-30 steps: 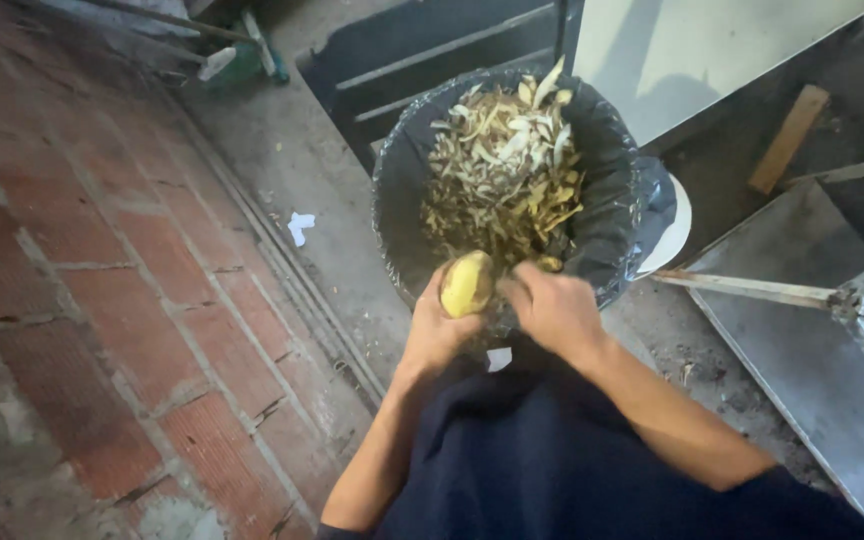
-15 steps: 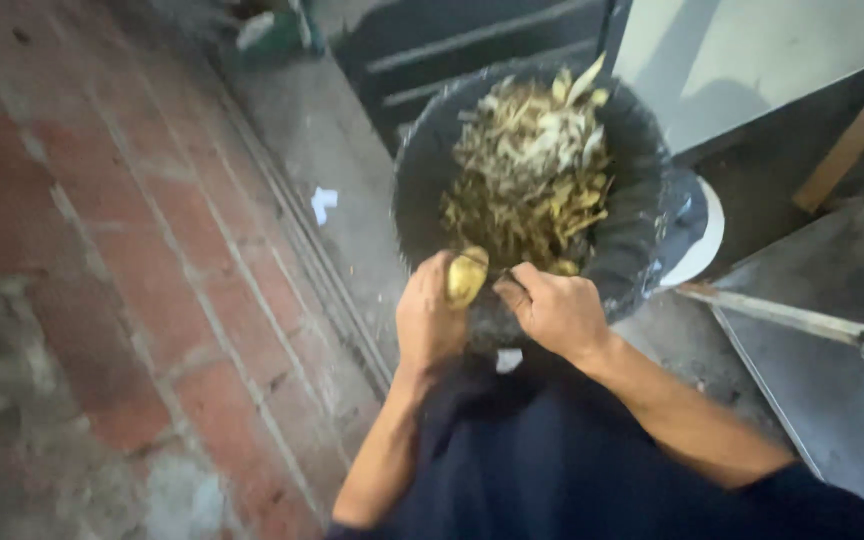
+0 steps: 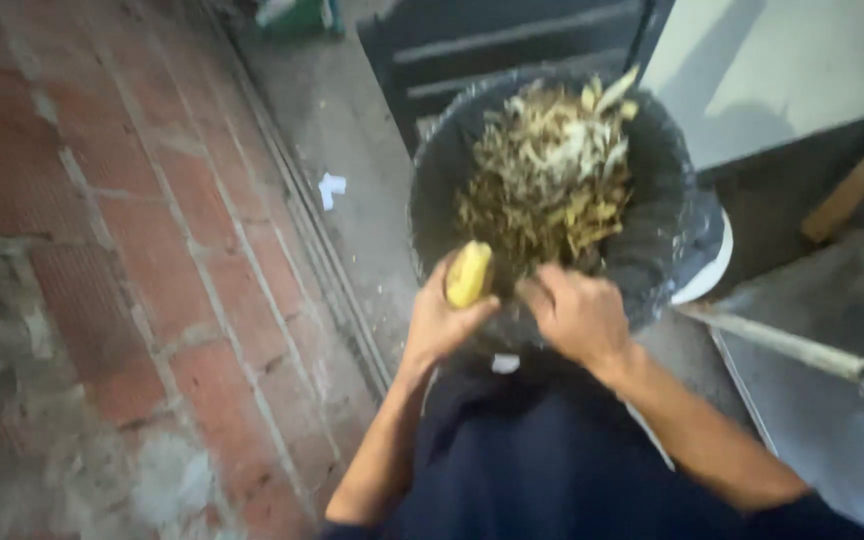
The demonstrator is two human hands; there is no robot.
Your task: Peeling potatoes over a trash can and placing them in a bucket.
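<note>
My left hand (image 3: 439,322) grips a yellow, partly peeled fruit (image 3: 469,273), perhaps a plantain, held upright just over the near rim of a bin. My right hand (image 3: 577,312) is beside it with the fingers curled at the fruit's right side; blur hides whether it holds a peel strip or a tool. Behind both hands stands a bin lined with a black bag (image 3: 662,180), heaped with yellow and brown peelings (image 3: 552,175).
A red brick wall (image 3: 102,250) runs along the left. A concrete strip (image 3: 352,180) with a white scrap of paper (image 3: 331,187) lies between wall and bin. A grey metal surface with a rod (image 3: 782,340) is at the right, a wooden stick (image 3: 857,185) behind it.
The view has shifted and the bin now sits higher and more central. Both hands stay together at the fruit over the bin's near rim.
</note>
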